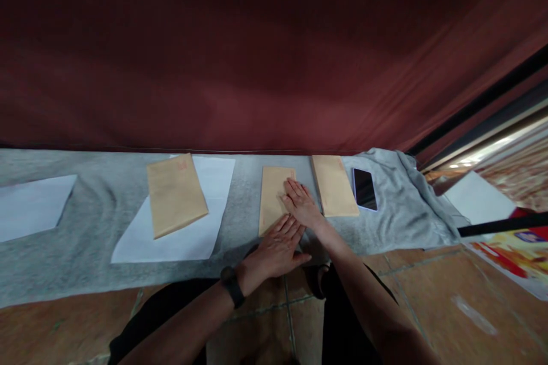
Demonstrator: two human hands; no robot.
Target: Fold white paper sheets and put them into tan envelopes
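Observation:
A brown paper envelope (274, 194) lies flat on the grey cloth in front of me. My right hand (300, 203) rests flat on its right side, fingers stretched out. Across the near right corner lies my left hand (279, 246), also flat, its fingertips close to the right hand and its thumb spread. A dark band is on the left wrist. Just right of my hands is a thick stack of brown envelopes (336, 185). To the left, another brown envelope (176, 197) lies tilted on white paper sheets (205, 239). The hands cover part of the middle envelope.
A phone (365, 189) lies right of the stack on the grey cloth (244, 211). More white paper (36, 205) is at the far left. A dark red curtain (265, 120) hangs along the back edge. Tiled floor (428, 291) shows below, with a colourful printed package (518, 254) at right.

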